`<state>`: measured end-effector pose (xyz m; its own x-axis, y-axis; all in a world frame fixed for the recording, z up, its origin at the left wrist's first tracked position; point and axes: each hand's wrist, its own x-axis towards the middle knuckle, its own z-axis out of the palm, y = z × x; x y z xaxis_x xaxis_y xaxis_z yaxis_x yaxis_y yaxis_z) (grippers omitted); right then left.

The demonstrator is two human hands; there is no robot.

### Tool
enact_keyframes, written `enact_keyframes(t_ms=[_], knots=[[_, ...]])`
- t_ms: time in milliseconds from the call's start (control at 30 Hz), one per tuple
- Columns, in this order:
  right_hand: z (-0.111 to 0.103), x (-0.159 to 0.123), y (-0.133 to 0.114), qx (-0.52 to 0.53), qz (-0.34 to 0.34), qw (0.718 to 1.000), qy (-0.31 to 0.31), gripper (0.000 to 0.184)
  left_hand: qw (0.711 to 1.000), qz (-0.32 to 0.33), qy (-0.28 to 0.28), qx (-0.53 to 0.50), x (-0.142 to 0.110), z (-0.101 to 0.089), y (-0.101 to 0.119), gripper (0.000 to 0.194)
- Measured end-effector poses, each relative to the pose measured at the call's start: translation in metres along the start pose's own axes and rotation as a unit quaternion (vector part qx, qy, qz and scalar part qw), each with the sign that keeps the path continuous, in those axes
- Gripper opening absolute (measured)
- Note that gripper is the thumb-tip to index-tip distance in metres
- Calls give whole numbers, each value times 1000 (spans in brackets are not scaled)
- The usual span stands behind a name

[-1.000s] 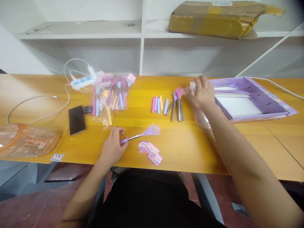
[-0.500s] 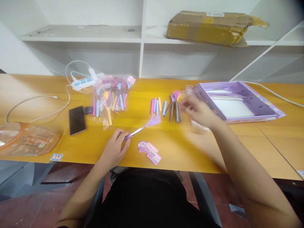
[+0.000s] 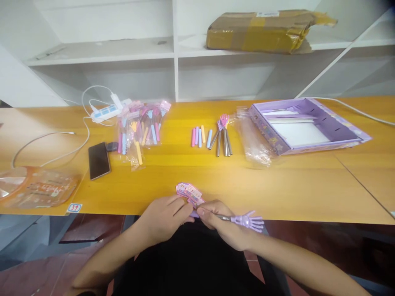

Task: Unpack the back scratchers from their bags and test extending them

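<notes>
Both my hands meet at the table's near edge over my lap. My left hand (image 3: 166, 218) is closed on the purple handle end of a small back scratcher (image 3: 243, 220). My right hand (image 3: 224, 224) pinches its metal shaft, with the purple claw head sticking out to the right. A small stack of pink cards (image 3: 188, 192) lies on the wooden table (image 3: 293, 193) just beyond my fingers. Farther back lie several pastel handles (image 3: 200, 136) and several metal scratcher shafts (image 3: 222, 137) with pink and purple heads.
A clear bag of packed scratchers (image 3: 140, 127), a black phone (image 3: 98, 159) and a white power strip (image 3: 106, 110) with cables sit at the left. An orange-printed plastic bag (image 3: 35, 189) is at the left edge. A purple box (image 3: 305, 129) with clear wrappers (image 3: 254, 139) is at the right. A taped carton (image 3: 262, 31) is on the shelf.
My right hand came back from the purple box to the near edge and took the scratcher's shaft. My left hand pulled the scratcher toward me off the table.
</notes>
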<state>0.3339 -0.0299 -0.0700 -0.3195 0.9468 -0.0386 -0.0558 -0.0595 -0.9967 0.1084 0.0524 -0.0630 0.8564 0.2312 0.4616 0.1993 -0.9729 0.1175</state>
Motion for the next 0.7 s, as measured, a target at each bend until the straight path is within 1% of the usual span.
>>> enact_keyframes(t_ms=[67, 167, 267, 400, 467, 533, 567, 700], knots=[[-1, -7, -10, 4, 8, 1000, 2, 66, 1000, 16, -5, 5, 0, -8, -2, 39], [-3, -21, -22, -20, 6, 1000, -21, 62, 999, 20, -34, 15, -2, -23, 1, 43], [-4, -34, -32, -57, -17, 997, -44, 58, 998, 20, -61, 23, -5, -38, 11, 42], [-5, -44, -42, -79, -56, 993, -61, 52, 997, 26, -71, 23, -9, -51, 20, 39], [-8, -45, -45, -96, -68, 990, -74, 48, 997, 28, -69, 19, -11, -52, 21, 38], [-12, -44, -48, -116, -71, 987, -89, 46, 997, 27, -65, 13, -8, -49, 18, 37], [-14, -42, -48, -124, -71, 986, -87, 46, 998, 25, -61, 15, -5, -46, 17, 37], [-17, -32, -46, -156, -83, 984, -28, 46, 998, 2, -30, 61, 16, -30, 15, 34]])
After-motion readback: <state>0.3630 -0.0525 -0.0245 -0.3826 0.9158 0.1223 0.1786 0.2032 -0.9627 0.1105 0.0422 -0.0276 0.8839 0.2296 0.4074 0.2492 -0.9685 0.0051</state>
